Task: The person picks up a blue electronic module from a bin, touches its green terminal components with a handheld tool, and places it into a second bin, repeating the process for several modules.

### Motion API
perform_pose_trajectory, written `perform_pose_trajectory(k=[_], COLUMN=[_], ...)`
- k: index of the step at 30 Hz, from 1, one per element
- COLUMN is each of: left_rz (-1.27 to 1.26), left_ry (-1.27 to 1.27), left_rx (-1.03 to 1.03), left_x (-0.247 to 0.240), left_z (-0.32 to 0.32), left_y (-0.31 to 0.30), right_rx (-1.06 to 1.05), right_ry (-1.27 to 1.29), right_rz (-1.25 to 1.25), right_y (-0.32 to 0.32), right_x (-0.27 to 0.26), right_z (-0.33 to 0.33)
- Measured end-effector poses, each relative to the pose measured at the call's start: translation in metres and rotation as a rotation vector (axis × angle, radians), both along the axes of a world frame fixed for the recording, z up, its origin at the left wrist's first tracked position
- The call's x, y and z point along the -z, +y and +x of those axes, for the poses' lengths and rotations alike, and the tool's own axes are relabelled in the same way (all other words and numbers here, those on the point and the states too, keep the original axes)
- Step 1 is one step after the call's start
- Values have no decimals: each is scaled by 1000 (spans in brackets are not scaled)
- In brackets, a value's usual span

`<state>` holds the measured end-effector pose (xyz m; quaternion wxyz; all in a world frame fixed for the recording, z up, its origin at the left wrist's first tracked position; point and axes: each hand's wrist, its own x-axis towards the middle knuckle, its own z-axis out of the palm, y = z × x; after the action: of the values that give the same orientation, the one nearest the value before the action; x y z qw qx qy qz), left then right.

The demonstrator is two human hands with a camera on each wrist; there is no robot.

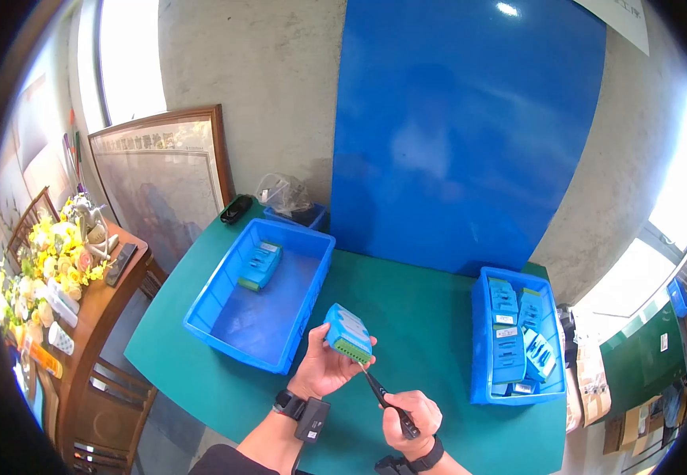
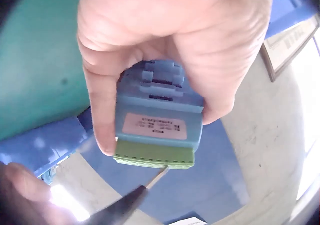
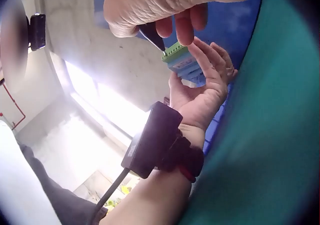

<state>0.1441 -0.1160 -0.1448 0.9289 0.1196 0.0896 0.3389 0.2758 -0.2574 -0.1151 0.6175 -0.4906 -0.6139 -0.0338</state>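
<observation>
The left hand [image 1: 324,370] grips a blue module [image 1: 349,326] by its two sides, with the green terminal strip [image 2: 154,155] facing away from the palm in the left wrist view. A white label lies beside the strip. Curled round the black handle of a screwdriver [image 1: 392,406] is the right hand [image 1: 413,421]. In the left wrist view the screwdriver's metal tip [image 2: 159,176] meets the edge of the green strip. The right wrist view also shows the tip at the strip [image 3: 172,52], below the right hand [image 3: 165,5].
A blue bin [image 1: 237,348] with one blue module [image 1: 261,266] stands left on the green table [image 1: 280,404]. Another blue bin [image 1: 480,340] at the right holds several modules [image 1: 508,352]. A small bin with a plastic bag [image 1: 284,194] and a black object [image 1: 237,209] sit at the back.
</observation>
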Motion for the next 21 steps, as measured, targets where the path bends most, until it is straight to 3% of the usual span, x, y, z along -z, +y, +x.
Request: perform_pose_trajectory(k=[8,10,14,21], left_rz=[68,55,123,246], left_ry=[-140,-40,124,117], left_rx=[31,3,-64,-62], left_x=[3,8,0,-10], left_z=[-3,-2,2,4], left_y=[5,4,2,-1], right_rx=[-53,-41,-40,-89], right_ry=[143,256,221,326], right_rz=[-20,-65,-72,-117], right_y=[-3,-4,-3,-4], right_x=[9,11,-1,6], right_z=[3,-1,-6,-10])
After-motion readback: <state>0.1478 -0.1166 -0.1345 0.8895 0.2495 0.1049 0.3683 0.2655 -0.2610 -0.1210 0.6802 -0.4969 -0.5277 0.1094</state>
